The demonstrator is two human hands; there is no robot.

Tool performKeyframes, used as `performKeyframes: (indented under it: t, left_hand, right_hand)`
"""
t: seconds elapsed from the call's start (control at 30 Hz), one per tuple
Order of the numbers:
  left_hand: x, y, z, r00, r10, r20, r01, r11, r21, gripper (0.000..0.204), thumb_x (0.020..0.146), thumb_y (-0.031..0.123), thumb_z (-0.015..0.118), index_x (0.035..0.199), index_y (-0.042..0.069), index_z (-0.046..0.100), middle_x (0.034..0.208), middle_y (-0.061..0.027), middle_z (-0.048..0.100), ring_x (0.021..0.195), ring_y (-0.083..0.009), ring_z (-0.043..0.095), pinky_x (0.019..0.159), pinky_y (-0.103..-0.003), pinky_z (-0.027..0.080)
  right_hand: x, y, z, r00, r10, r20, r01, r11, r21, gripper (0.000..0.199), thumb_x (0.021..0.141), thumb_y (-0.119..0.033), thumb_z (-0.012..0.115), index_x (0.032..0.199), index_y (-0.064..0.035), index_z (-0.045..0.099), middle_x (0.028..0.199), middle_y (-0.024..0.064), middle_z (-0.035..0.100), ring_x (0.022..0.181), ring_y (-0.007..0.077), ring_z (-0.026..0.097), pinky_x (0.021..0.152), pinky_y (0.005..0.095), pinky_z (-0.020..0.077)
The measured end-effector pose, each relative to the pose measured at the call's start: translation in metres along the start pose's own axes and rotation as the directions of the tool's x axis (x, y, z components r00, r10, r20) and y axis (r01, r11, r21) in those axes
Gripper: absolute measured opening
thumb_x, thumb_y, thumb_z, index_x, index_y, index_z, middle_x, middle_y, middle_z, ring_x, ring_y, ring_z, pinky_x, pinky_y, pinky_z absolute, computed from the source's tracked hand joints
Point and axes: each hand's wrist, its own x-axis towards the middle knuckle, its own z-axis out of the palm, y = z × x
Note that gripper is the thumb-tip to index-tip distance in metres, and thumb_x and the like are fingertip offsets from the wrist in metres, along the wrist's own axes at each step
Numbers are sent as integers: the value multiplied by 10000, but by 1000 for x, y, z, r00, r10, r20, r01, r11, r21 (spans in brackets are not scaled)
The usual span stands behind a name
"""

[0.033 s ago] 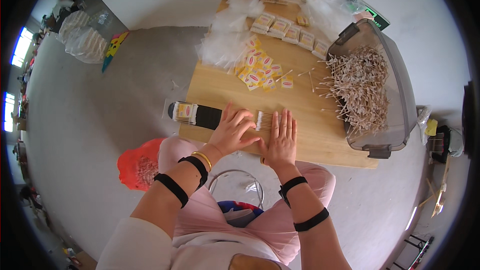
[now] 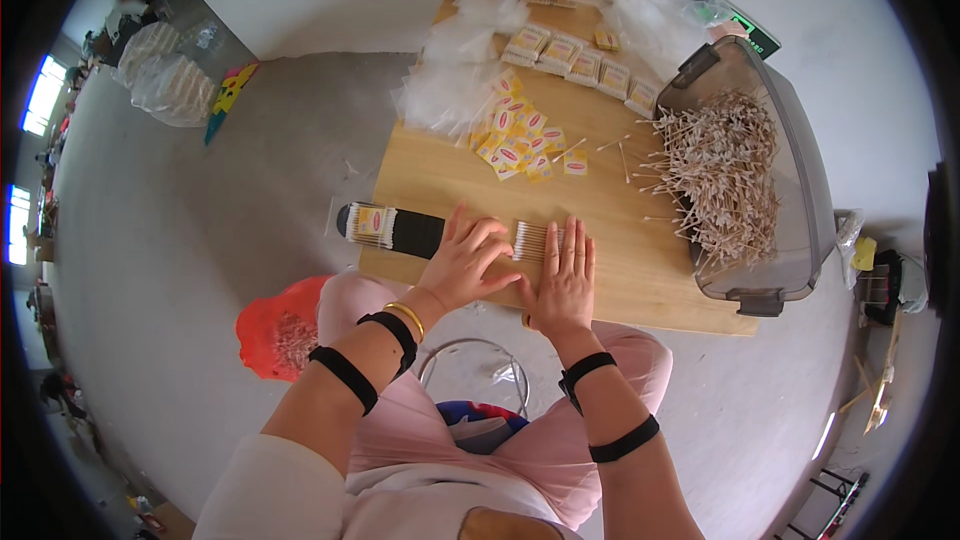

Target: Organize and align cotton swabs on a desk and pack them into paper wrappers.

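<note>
Broadly, a pale grey floor (image 2: 200, 240) fills most of the view, and a wooden surface (image 2: 450, 175) lies across its middle, running from 12 o'clock down toward the centre. At 3 o'clock on that surface sits a grey translucent bin (image 2: 800, 190) heaped with loose cotton swabs (image 2: 715, 175), a few of them spilled onto the wood beside it. At 12 o'clock lie crumpled clear plastic bags (image 2: 445, 90) and rows of small packed swab packets (image 2: 585, 60). Just below these, a scatter of little yellow paper labels (image 2: 520, 140) sits near the middle of the wood. At 9 o'clock of the seated person's knees, an orange-red bag (image 2: 265, 330) rests on the floor.

Near the front edge of the surface a long black tray (image 2: 415, 232) lies crosswise, with a short row of swabs under a yellow label at its 9 o'clock end. The left hand (image 2: 465, 260) lies flat on the tray with fingers spread apart, clamped on nothing, its fingertips reaching toward 1 o'clock. The right hand (image 2: 565, 275) lies flat just beside it, fingers straight and close together, pressing down rather than gripping. Between and under the 2 hands' fingertips sits a neat row of cotton swabs (image 2: 535, 238), lined up side by side on the tray at the centre of the view, touching both hands.
</note>
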Motion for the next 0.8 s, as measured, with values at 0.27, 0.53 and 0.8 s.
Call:
performKeyframes:
  t: [0.27, 0.53, 0.8]
  left_hand:
    - [0, 0, 0, 1000, -23, 21, 23, 1000, 11, 349, 841, 460, 787, 1011, 178, 672, 1175, -36, 596, 1210, -236, 564, 1241, -572, 230]
    - [1, 1, -1, 999, -11, 34, 9, 999, 47, 388, 843, 481, 780, 1048, 169, 673, 1187, -38, 601, 1208, -238, 564, 1241, -572, 231]
    - [-1, 0, 3, 1000, -25, 9, 25, 998, 49, 444, 861, 524, 748, 1104, 163, 662, 1210, -42, 594, 1210, -239, 565, 1243, -583, 218]
  right_hand:
    - [-1, 0, 0, 1000, 1, 8, -1, 1000, -5, 923, 960, -560, 546, 1616, 6, 226, 1679, 280, 168, 1582, 402, 116, 1290, 521, 95]
    - [-1, 0, 0, 1000, 2, 1, -2, 1000, 2, 920, 967, -566, 535, 1619, -1, 218, 1681, 274, 165, 1583, 399, 117, 1289, 520, 98]
    - [0, 0, 0, 1000, -3, -7, 3, 1000, -3, 921, 968, -564, 539, 1620, 0, 215, 1680, 275, 170, 1581, 404, 123, 1288, 522, 105]
